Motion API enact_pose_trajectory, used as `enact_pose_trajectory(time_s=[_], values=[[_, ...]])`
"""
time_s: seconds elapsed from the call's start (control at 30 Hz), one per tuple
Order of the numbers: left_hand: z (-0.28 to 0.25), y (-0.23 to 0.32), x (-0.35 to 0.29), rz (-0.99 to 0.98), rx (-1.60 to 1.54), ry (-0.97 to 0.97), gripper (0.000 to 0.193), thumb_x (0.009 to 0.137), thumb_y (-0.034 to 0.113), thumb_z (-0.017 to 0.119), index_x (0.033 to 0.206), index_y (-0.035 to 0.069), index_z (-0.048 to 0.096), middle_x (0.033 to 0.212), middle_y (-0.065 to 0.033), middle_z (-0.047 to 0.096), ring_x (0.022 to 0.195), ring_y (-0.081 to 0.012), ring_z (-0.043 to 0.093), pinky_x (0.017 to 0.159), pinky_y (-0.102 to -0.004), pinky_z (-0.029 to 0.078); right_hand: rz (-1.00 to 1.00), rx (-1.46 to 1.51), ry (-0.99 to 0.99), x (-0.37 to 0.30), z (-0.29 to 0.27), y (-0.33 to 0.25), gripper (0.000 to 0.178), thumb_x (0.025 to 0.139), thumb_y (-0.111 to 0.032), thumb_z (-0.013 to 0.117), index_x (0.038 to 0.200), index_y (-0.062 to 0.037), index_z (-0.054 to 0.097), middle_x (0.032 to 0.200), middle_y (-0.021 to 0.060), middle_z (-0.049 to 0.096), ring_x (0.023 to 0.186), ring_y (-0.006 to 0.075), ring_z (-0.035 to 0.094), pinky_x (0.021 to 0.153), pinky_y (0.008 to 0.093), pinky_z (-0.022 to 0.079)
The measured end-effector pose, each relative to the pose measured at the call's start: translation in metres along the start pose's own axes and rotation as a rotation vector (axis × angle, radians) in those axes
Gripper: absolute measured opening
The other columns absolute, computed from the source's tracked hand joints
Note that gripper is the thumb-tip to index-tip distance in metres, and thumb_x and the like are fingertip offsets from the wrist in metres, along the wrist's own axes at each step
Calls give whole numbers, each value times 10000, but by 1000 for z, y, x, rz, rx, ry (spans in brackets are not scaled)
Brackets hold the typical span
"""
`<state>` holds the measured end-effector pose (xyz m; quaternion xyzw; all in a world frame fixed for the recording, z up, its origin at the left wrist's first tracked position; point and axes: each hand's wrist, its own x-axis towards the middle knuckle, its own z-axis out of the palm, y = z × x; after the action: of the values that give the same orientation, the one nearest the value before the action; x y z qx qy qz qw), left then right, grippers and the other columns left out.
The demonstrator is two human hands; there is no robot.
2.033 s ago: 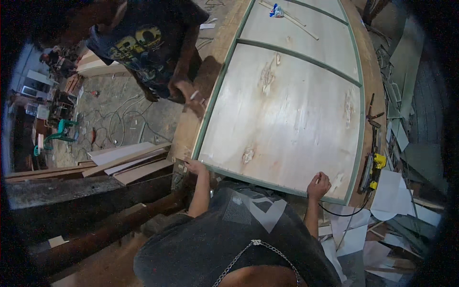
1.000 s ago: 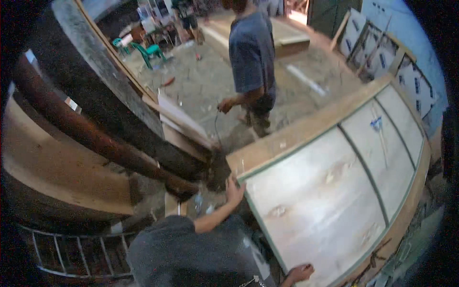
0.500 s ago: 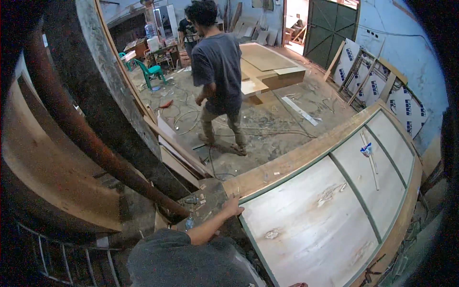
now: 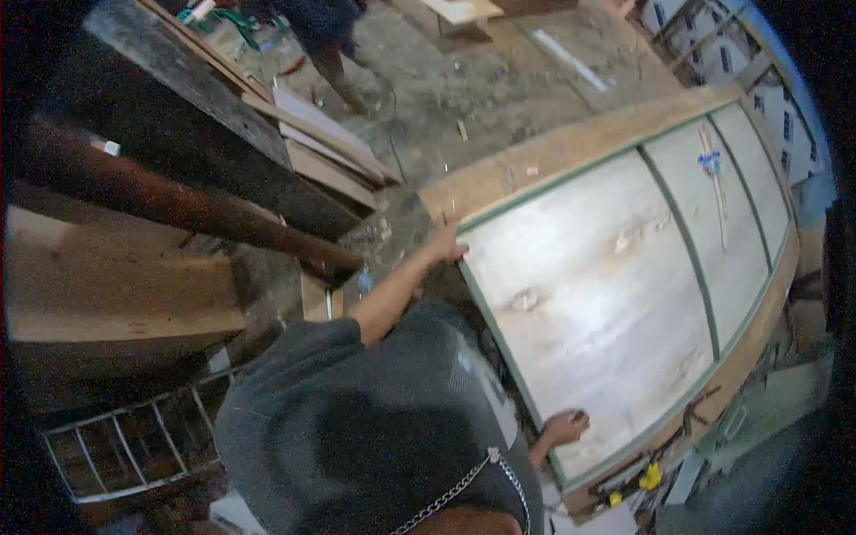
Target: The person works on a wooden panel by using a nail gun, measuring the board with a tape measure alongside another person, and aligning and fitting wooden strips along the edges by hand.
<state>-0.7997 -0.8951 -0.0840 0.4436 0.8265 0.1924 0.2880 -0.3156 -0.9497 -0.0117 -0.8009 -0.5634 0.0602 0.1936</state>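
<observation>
A large panel with pale white faces and green-grey framing strips lies flat on a plywood board. At its far left corner, my left hand grips the edge with its fingers over the frame. My right hand is over the near left end of the panel, fingers curled around something small and dark that I cannot make out. Farther along the panel lie a blue-and-white packet and a thin wooden strip. Brown stains mark the white face between my hands.
A yellow-and-black tool and a dark metal tool lie along the board's near edge. To the left stand a dark pillar, a rusty pipe and leaning boards. A metal ladder is at lower left. A co-worker is beyond.
My view has tilted down, so the panel sits higher in the picture. My right hand has come fully into view over the panel. The left stays at the corner; the co-worker has moved left.
</observation>
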Motion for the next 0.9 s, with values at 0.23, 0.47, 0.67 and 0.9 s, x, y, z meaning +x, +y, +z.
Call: enact_pose_trajectory(time_s=[0.23, 0.47, 0.67, 0.9], values=[[-21, 26, -19, -27, -130, -125, 843, 689, 259, 629, 1347, 67, 138, 1349, -347, -39, 1252, -471, 138, 1017, -443, 239, 1, -71, 58, 0, 5, 10, 192, 786, -161, 518, 904, -14, 553, 900, 140, 540, 749, 286, 573, 671, 381, 467], [-27, 20, -6, -23, -108, -178, 676, 741, 226, 510, 1324, 47, 218, 1349, -339, 50, 1258, -471, 90, 1019, -467, 212, 25, -26, 50, 0, -3, 0, 185, 798, -177, 509, 902, -30, 552, 894, 126, 538, 752, 273, 562, 649, 389, 457], [-11, 0, -1, -45, -370, -79, 607, 744, 263, 471, 1288, 45, 312, 1308, -366, 141, 1239, -498, 107, 1038, -449, 174, 53, -67, 37, 2, 1, 8, 191, 787, -170, 518, 910, -30, 560, 862, 126, 544, 727, 271, 562, 649, 373, 454], [-15, 5, -4, 47, -113, -57, 744, 665, 327, 565, 1289, 28, 290, 1306, -344, 151, 1214, -474, 221, 993, -418, 281, 35, -36, 48, 1, -2, 0, 203, 778, -158, 517, 900, 0, 556, 869, 161, 553, 759, 303, 576, 666, 384, 474]])
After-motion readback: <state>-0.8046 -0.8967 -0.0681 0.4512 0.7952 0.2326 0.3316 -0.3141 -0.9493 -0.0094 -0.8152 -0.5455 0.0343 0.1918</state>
